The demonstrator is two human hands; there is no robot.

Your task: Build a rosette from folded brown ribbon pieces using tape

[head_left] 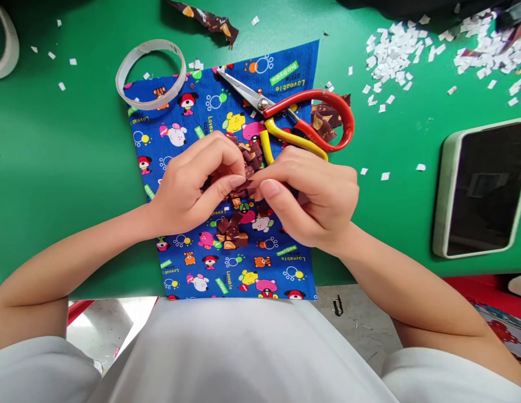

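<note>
My left hand [201, 184] and my right hand [311, 196] meet over a blue cartoon-printed cloth [252, 280]. Each pinches with thumb and forefinger, the tips almost touching; whatever they hold is too small and covered to make out. Beneath the fingers lies a heap of small dark brown cut pieces with orange patterning [252, 157]. A smaller pile of the same pieces [232, 230] rests nearer to me on the cloth. Just beyond my right hand are scissors with red and yellow handles [281, 109], blades pointing to the far left.
A tape roll [120, 78] overlaps the cloth's far left corner. Brown patterned scraps [210, 22] lie at the back and by the scissors. White paper bits [395, 53] are scattered over the green table [75, 140]. At the right is a phone [483, 190].
</note>
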